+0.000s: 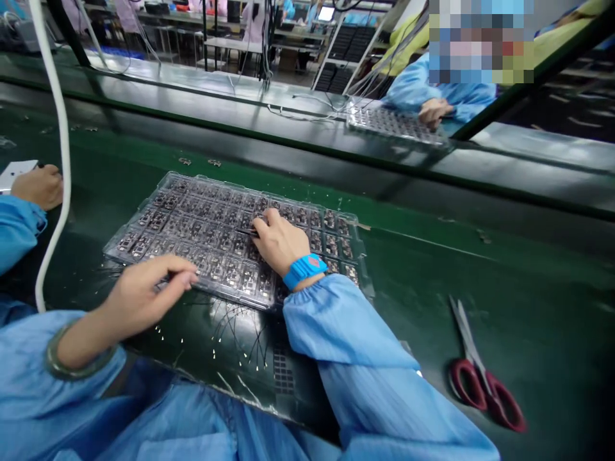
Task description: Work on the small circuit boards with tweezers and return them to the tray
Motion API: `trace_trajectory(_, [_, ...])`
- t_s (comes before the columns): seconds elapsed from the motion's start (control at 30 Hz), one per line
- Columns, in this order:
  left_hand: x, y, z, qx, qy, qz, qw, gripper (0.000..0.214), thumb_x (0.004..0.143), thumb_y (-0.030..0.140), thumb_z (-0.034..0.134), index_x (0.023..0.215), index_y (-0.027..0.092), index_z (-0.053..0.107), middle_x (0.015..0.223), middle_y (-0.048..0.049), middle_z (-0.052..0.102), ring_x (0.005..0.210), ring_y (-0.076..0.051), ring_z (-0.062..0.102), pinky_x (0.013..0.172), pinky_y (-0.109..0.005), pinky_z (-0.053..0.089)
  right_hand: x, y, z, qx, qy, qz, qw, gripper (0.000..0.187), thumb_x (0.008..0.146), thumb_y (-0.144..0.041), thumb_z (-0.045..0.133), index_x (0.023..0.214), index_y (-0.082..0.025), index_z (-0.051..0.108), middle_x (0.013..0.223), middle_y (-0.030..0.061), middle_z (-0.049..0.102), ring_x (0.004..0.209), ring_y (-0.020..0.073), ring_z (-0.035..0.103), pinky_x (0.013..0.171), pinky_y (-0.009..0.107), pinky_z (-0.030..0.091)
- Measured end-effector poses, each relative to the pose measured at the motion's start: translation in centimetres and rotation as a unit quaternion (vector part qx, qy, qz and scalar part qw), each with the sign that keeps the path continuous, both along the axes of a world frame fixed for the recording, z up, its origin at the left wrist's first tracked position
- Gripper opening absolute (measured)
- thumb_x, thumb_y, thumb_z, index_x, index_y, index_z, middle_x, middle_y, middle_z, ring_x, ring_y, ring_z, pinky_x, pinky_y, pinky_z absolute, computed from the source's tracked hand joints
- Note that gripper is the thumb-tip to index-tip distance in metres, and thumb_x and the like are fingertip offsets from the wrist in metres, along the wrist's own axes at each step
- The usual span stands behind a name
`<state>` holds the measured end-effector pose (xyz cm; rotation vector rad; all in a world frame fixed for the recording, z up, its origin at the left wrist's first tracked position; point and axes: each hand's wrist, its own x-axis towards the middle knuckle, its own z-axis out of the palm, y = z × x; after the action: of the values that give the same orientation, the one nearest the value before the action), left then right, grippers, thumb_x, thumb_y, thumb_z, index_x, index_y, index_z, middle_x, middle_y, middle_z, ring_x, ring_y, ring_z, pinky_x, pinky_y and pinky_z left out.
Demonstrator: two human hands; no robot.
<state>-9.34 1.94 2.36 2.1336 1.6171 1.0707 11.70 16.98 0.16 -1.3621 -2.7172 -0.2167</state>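
Observation:
A clear plastic tray (158,192) with several small dark electronic parts in its pockets lies on the green belt in front of me. My right hand (278,240), with a blue wrist strap, rests on the tray's middle and pinches thin tweezers (246,231) pointing left. My left hand (144,291) hovers at the tray's near edge, fingers closed on a thin dark wire. Loose thin wires (235,330) lie below the tray.
Red-handled scissors (480,378) lie on the belt at the right. A white cable (60,147) hangs at the left. A co-worker's hand (38,186) holds a white item at far left. Across the belt another person's hand (432,112) touches a second tray (384,121).

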Motion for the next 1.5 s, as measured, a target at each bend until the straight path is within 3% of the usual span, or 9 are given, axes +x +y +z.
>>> trace_trajectory(0.2, [-5.5, 7.7, 2.2, -0.056, 0.146, 0.195, 0.968, 0.028, 0.089, 0.038, 0.051, 0.104, 0.020, 0.066, 0.096, -0.0036, 0.071, 0.080, -0.019, 0.065, 0.074, -0.026, 0.050, 0.7, 0.0, 0.0, -0.035, -0.013, 0.016, 0.999, 0.032, 0.095, -0.029, 0.044, 0.122, -0.021, 0.058, 0.121, 0.0085, 0.066, 0.092, 0.0241, 0.069, 0.070, 0.034, 0.052])
trace_trajectory(0.37, [-9.1, 14.6, 0.1, -0.123, 0.277, 0.228, 0.925, 0.034, 0.088, 0.037, 0.046, 0.105, 0.015, 0.067, 0.108, -0.0130, 0.067, 0.101, -0.029, 0.061, 0.087, -0.034, 0.047, 1.1, -0.2, 0.0, -0.041, -0.006, 0.019, 0.999, 0.043, 0.093, -0.024, 0.044, 0.135, -0.023, 0.049, 0.145, 0.0068, 0.050, 0.103, 0.0235, 0.068, 0.078, 0.036, 0.054])
trace_trajectory(0.5, [-10.1, 17.1, -1.7, -0.156, 0.302, 0.245, 0.908, 0.038, 0.083, 0.042, 0.054, 0.099, 0.011, 0.070, 0.104, -0.0198, 0.066, 0.099, -0.036, 0.062, 0.083, -0.041, 0.048, 1.2, -0.4, 0.1, -0.052, -0.007, 0.021, 0.998, 0.037, 0.092, -0.026, 0.046, 0.128, -0.023, 0.056, 0.142, 0.0040, 0.054, 0.102, 0.0237, 0.068, 0.079, 0.036, 0.056])
trace_trajectory(0.93, [-9.9, 17.1, -0.9, -0.156, 0.250, 0.236, 0.926, 0.022, 0.080, 0.031, 0.054, 0.074, 0.013, 0.066, 0.083, -0.0128, 0.070, 0.086, -0.030, 0.065, 0.077, -0.036, 0.048, 6.7, -7.0, 5.0, 0.008, 0.030, 0.008, 0.999, 0.026, 0.088, -0.018, 0.055, 0.111, -0.019, 0.065, 0.125, 0.0054, 0.067, 0.097, 0.0258, 0.071, 0.068, 0.035, 0.057])
trace_trajectory(1.1, [-7.6, 14.1, 0.8, -0.093, 0.166, 0.224, 0.956, 0.031, 0.088, 0.040, 0.046, 0.089, 0.013, 0.062, 0.097, -0.0037, 0.071, 0.096, -0.021, 0.065, 0.083, -0.031, 0.050, 10.1, -11.2, 4.4, 0.046, 0.151, 0.032, 0.987, 0.023, 0.091, -0.019, 0.051, 0.109, -0.018, 0.066, 0.116, 0.0052, 0.071, 0.099, 0.0233, 0.071, 0.076, 0.034, 0.058])
trace_trajectory(1.2, [-4.3, 10.5, 1.7, -0.033, 0.032, 0.151, 0.988, 0.019, 0.089, 0.035, 0.052, 0.083, 0.017, 0.055, 0.107, 0.0003, 0.070, 0.098, -0.016, 0.067, 0.084, -0.029, 0.051, 11.0, -13.6, 3.3, -0.001, 0.238, 0.028, 0.971, 0.023, 0.093, -0.020, 0.048, 0.106, -0.017, 0.067, 0.111, 0.0069, 0.073, 0.099, 0.0207, 0.071, 0.081, 0.031, 0.057])
trace_trajectory(1.33, [1.7, 4.8, 2.6, -0.090, -0.133, -0.078, 0.984, 0.014, 0.086, 0.022, 0.061, 0.074, 0.019, 0.055, 0.107, -0.0026, 0.072, 0.093, -0.015, 0.069, 0.073, -0.022, 0.054, 10.3, -15.9, 1.4, -0.146, 0.421, -0.061, 0.893, 0.025, 0.093, -0.027, 0.051, 0.113, -0.020, 0.064, 0.106, 0.0067, 0.074, 0.093, 0.0182, 0.071, 0.078, 0.029, 0.057])
trace_trajectory(1.4, [4.4, 2.7, 2.4, -0.137, -0.152, -0.190, 0.960, 0.013, 0.086, 0.016, 0.059, 0.075, 0.019, 0.054, 0.105, -0.0038, 0.071, 0.094, -0.015, 0.069, 0.071, -0.020, 0.054, 9.4, -16.8, 0.5, -0.254, 0.530, -0.120, 0.800, 0.029, 0.094, -0.036, 0.050, 0.117, -0.022, 0.062, 0.098, 0.0059, 0.076, 0.069, 0.0137, 0.068, 0.060, 0.025, 0.054])
trace_trajectory(1.5, [7.4, 0.8, 0.9, -0.180, -0.179, -0.301, 0.919, 0.011, 0.087, 0.011, 0.056, 0.080, 0.018, 0.052, 0.104, -0.0064, 0.070, 0.097, -0.015, 0.067, 0.081, -0.024, 0.055, 8.1, -17.9, -0.7, -0.397, 0.642, -0.159, 0.637, 0.035, 0.091, -0.048, 0.052, 0.108, -0.020, 0.064, 0.071, 0.0026, 0.073, 0.038, 0.0063, 0.042, 0.037, 0.020, 0.034])
